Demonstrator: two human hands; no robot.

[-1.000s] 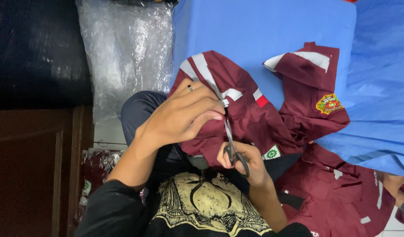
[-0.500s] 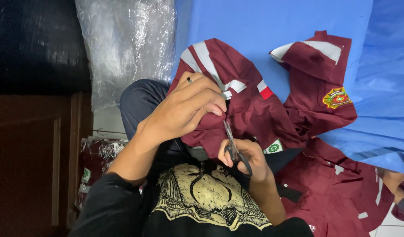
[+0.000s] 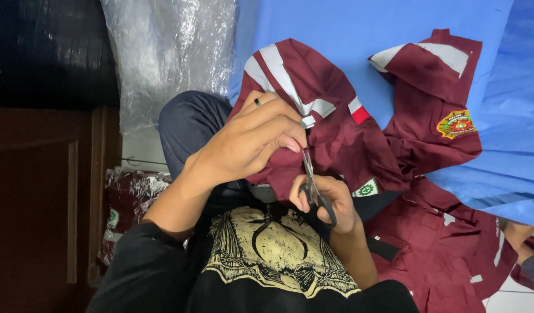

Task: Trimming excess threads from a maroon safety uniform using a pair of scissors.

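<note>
- Gripping a fold of the maroon shirt [image 3: 330, 139], the left hand [image 3: 249, 145] was seen with its fingers pinched tight on the cloth near a white stripe; a ring was worn on one finger.
- Small dark scissors [image 3: 313, 188] were held in the right hand [image 3: 325, 203], the fingers curled through and around the handles, with the blades pointed up at the pinched fold, just below the left fingertips.
- The shirt was draped over the person's raised knee, in dark trousers [image 3: 188, 124], and spread onto the blue cloth [image 3: 348, 29] beyond.
- A second maroon shirt [image 3: 435, 116], with a coloured round badge on it, was laid beside the first, to the right, on the same blue cloth.
- More maroon garments [image 3: 446, 243] were piled lower right, below the blue cloth.
- A sheet of clear plastic [image 3: 168, 52] was hung upper left, beside a dark wooden cabinet [image 3: 46, 197].
- Whether the blades were parted or closed could not be told.
</note>
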